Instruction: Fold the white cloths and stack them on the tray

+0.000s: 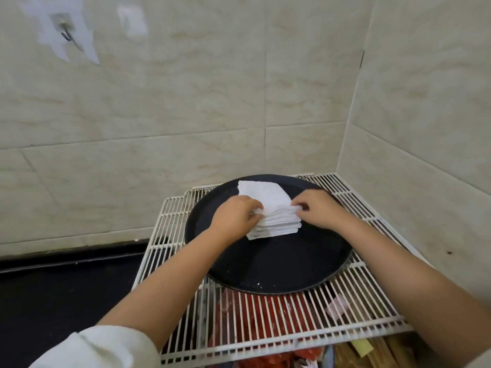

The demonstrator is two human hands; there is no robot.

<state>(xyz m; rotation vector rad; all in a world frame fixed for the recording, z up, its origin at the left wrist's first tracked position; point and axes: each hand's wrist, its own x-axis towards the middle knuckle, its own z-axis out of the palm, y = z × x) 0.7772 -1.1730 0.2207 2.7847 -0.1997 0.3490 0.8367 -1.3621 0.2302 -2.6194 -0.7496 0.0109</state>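
Underneath, white wire rack (372,216); tiled walls (186,115)

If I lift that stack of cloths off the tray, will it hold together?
Probably not as a block: the stack is loose folded layers, already leaning and fanned at the front. It is likely light and floppy, so support it underneath; both hands grip its sides.

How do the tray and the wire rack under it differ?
The tray is round, black and solid; the wire rack is white, roughly square and open, with red packaging visible through its bars. The tray carries the stack of white cloths; the rack carries the tray. Both lie flat.
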